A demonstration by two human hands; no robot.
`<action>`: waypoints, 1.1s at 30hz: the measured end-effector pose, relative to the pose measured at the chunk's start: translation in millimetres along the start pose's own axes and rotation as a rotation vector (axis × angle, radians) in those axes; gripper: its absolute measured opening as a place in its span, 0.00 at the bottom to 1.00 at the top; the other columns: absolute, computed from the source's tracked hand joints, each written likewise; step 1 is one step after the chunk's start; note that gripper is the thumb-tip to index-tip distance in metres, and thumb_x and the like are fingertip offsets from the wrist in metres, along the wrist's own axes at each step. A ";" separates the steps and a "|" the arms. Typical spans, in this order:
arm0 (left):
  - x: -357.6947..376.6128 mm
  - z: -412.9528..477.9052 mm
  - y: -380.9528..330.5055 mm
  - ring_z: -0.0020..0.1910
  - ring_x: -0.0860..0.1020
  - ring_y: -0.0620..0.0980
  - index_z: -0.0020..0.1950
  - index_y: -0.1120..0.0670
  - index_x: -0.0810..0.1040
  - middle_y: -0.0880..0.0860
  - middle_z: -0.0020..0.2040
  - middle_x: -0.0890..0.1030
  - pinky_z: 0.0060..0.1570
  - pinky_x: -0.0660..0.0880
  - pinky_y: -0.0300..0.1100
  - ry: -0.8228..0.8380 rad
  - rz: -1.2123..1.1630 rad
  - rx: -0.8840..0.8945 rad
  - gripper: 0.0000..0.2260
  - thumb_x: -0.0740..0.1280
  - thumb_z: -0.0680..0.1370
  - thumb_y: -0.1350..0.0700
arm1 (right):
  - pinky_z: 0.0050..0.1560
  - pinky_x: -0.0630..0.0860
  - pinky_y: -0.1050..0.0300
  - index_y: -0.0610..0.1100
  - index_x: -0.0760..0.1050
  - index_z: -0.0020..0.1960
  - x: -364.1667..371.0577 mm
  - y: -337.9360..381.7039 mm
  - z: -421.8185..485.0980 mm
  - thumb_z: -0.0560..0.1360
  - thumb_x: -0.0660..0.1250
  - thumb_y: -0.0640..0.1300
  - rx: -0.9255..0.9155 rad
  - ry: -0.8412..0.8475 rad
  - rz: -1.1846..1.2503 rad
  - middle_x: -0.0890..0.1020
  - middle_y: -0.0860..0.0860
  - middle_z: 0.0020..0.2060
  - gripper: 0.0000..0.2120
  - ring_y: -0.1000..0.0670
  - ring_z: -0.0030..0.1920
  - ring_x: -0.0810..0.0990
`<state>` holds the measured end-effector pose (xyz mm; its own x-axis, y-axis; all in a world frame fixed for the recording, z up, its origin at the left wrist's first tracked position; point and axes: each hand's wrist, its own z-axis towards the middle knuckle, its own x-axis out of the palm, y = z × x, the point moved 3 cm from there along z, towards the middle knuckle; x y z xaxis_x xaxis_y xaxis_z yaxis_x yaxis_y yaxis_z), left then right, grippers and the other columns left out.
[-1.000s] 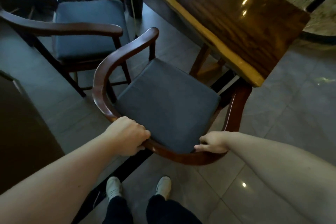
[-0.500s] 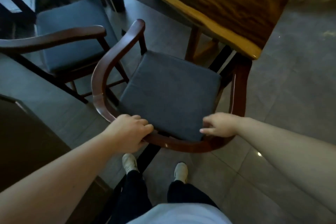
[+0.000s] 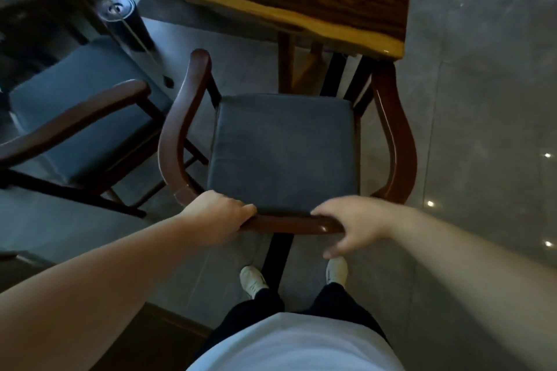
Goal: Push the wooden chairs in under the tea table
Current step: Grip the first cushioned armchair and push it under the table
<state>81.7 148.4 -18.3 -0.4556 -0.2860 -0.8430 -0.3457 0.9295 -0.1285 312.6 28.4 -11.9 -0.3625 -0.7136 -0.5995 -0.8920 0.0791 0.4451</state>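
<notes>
A dark wooden armchair (image 3: 394,135) with a grey seat cushion (image 3: 283,150) stands squarely in front of me, facing the tea table (image 3: 316,0). Its right armrest tip sits just under the table's yellow front edge; the left armrest tip is short of it. My left hand (image 3: 217,217) grips the curved back rail at its left. My right hand (image 3: 352,223) holds the same rail at its right, fingers curled over it. A second matching armchair (image 3: 75,117) stands to the left, angled away from the table.
A dark cylindrical container (image 3: 126,21) stands on the floor under the table's left part, with a pale cord running past it. The table's wooden leg (image 3: 286,60) is ahead of the seat. Dark furniture (image 3: 135,337) sits at my lower left. My feet (image 3: 253,280) stand behind the chair.
The chair has swung from an angle to face the table squarely and moved closer to it. My right hand has shifted along the back rail towards the middle.
</notes>
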 end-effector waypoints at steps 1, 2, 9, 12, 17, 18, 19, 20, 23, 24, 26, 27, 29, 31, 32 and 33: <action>-1.8 0.1 3.2 0.41 0.78 0.50 0.54 0.46 0.69 0.46 0.44 0.79 0.37 0.72 0.45 0.007 0.010 0.009 0.06 0.59 0.78 0.50 | 0.63 0.74 0.51 0.50 0.69 0.73 7.3 3.4 1.5 0.73 0.73 0.54 0.007 -0.051 -0.032 0.77 0.52 0.66 0.31 0.49 0.64 0.75; -4.5 -0.2 7.3 0.41 0.78 0.50 0.54 0.46 0.69 0.46 0.44 0.79 0.37 0.71 0.45 0.010 0.015 0.018 0.06 0.59 0.78 0.50 | 0.60 0.76 0.50 0.50 0.72 0.71 11.2 6.9 2.7 0.74 0.71 0.47 0.017 -0.120 -0.064 0.80 0.51 0.62 0.26 0.48 0.61 0.78; -32.2 -4.1 76.2 0.38 0.76 0.47 0.47 0.44 0.70 0.42 0.36 0.69 0.34 0.68 0.43 -0.020 0.063 -0.089 0.05 0.65 0.74 0.49 | 0.51 0.79 0.47 0.51 0.79 0.58 -11.2 38.9 42.5 0.74 0.70 0.47 0.019 -0.379 0.044 0.84 0.49 0.50 0.13 0.45 0.51 0.81; -39.6 -4.8 100.7 0.35 0.72 0.45 0.44 0.43 0.70 0.42 0.33 0.68 0.35 0.72 0.44 -0.041 0.047 -0.129 0.05 0.65 0.75 0.51 | 0.50 0.78 0.48 0.51 0.79 0.57 -19.6 51.1 63.1 0.74 0.69 0.47 0.037 -0.387 0.056 0.84 0.49 0.49 0.11 0.44 0.50 0.81; -38.5 -10.4 111.9 0.38 0.75 0.45 0.44 0.42 0.70 0.44 0.39 0.75 0.39 0.76 0.45 -0.068 -0.009 -0.145 0.06 0.65 0.75 0.54 | 0.48 0.78 0.47 0.50 0.79 0.55 -20.9 62.3 75.2 0.76 0.68 0.49 0.043 -0.363 0.044 0.84 0.50 0.46 0.09 0.45 0.48 0.81; -38.5 -10.8 111.1 0.39 0.76 0.45 0.45 0.43 0.72 0.44 0.40 0.76 0.40 0.75 0.45 -0.073 -0.009 -0.141 0.05 0.65 0.75 0.53 | 0.48 0.78 0.47 0.51 0.79 0.55 -21.8 61.8 75.2 0.76 0.68 0.49 0.044 -0.348 0.036 0.84 0.50 0.46 0.09 0.46 0.47 0.81; -38.2 -10.6 110.8 0.40 0.76 0.45 0.47 0.44 0.73 0.44 0.41 0.76 0.41 0.75 0.45 -0.074 -0.015 -0.138 0.04 0.65 0.75 0.53 | 0.48 0.79 0.47 0.51 0.79 0.56 -23.6 61.2 75.0 0.76 0.67 0.51 0.044 -0.322 0.024 0.83 0.50 0.46 0.09 0.46 0.47 0.81; -37.3 -11.2 111.2 0.41 0.77 0.45 0.48 0.44 0.74 0.44 0.41 0.76 0.42 0.75 0.44 -0.071 -0.029 -0.136 0.04 0.66 0.75 0.53 | 0.48 0.79 0.46 0.51 0.79 0.56 -26.0 61.2 74.9 0.77 0.67 0.53 0.042 -0.286 0.011 0.84 0.51 0.47 0.10 0.47 0.48 0.81; -39.5 -15.6 113.4 0.46 0.77 0.47 0.54 0.45 0.72 0.46 0.46 0.77 0.44 0.77 0.47 -0.059 -0.097 -0.129 0.11 0.65 0.75 0.43 | 0.57 0.77 0.47 0.54 0.73 0.69 -41.9 64.7 74.2 0.74 0.57 0.71 0.059 -0.202 -0.075 0.80 0.53 0.63 0.31 0.48 0.62 0.78; -41.8 -19.1 115.4 0.49 0.77 0.48 0.58 0.45 0.71 0.47 0.50 0.78 0.47 0.77 0.49 -0.083 -0.097 -0.131 0.18 0.63 0.74 0.37 | 0.61 0.74 0.47 0.54 0.67 0.74 -49.6 67.5 75.1 0.71 0.53 0.76 0.068 -0.206 -0.104 0.75 0.54 0.69 0.39 0.49 0.68 0.73; -48.2 -28.8 121.8 0.61 0.74 0.52 0.68 0.47 0.66 0.49 0.62 0.76 0.56 0.75 0.52 -0.195 -0.037 -0.163 0.32 0.54 0.72 0.29 | 0.63 0.71 0.46 0.54 0.60 0.77 -68.1 78.2 81.4 0.67 0.49 0.80 0.051 -0.246 -0.163 0.70 0.54 0.74 0.46 0.50 0.72 0.68; -51.8 -34.7 126.2 0.65 0.70 0.53 0.72 0.48 0.63 0.50 0.67 0.73 0.61 0.72 0.53 -0.259 -0.004 -0.193 0.35 0.51 0.71 0.28 | 0.62 0.72 0.45 0.55 0.59 0.77 -77.9 85.0 87.0 0.67 0.49 0.81 0.031 -0.268 -0.203 0.69 0.54 0.75 0.47 0.50 0.72 0.68; -56.3 -46.5 137.1 0.70 0.64 0.55 0.74 0.49 0.59 0.51 0.72 0.69 0.67 0.65 0.53 -0.341 0.025 -0.264 0.37 0.50 0.72 0.29 | 0.60 0.73 0.45 0.55 0.58 0.77 -96.5 98.0 99.7 0.67 0.53 0.80 -0.012 -0.309 -0.281 0.67 0.53 0.75 0.45 0.49 0.71 0.68; -58.5 -58.8 149.8 0.72 0.61 0.56 0.75 0.49 0.56 0.53 0.74 0.66 0.69 0.61 0.54 -0.368 0.017 -0.332 0.35 0.54 0.74 0.31 | 0.61 0.74 0.45 0.55 0.56 0.77 -115.2 111.0 114.6 0.68 0.57 0.78 -0.056 -0.347 -0.342 0.65 0.51 0.76 0.45 0.47 0.72 0.67; -60.0 -65.7 157.2 0.73 0.60 0.57 0.76 0.49 0.56 0.53 0.74 0.65 0.69 0.60 0.54 -0.374 0.013 -0.366 0.35 0.56 0.75 0.32 | 0.62 0.74 0.44 0.55 0.54 0.78 -125.4 117.6 123.2 0.68 0.58 0.78 -0.078 -0.366 -0.373 0.64 0.50 0.77 0.45 0.46 0.73 0.67; -61.8 -71.5 163.0 0.73 0.60 0.57 0.76 0.49 0.56 0.53 0.74 0.65 0.70 0.60 0.55 -0.377 0.008 -0.393 0.34 0.57 0.75 0.34 | 0.63 0.73 0.44 0.55 0.54 0.78 -134.7 122.9 130.7 0.69 0.59 0.77 -0.096 -0.389 -0.399 0.63 0.49 0.77 0.45 0.45 0.73 0.66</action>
<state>-5.1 300.9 50.2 -0.1586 -0.1087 -0.9813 -0.6573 0.7533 0.0228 216.5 225.2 36.6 -0.0916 -0.3645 -0.9267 -0.9583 -0.2206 0.1815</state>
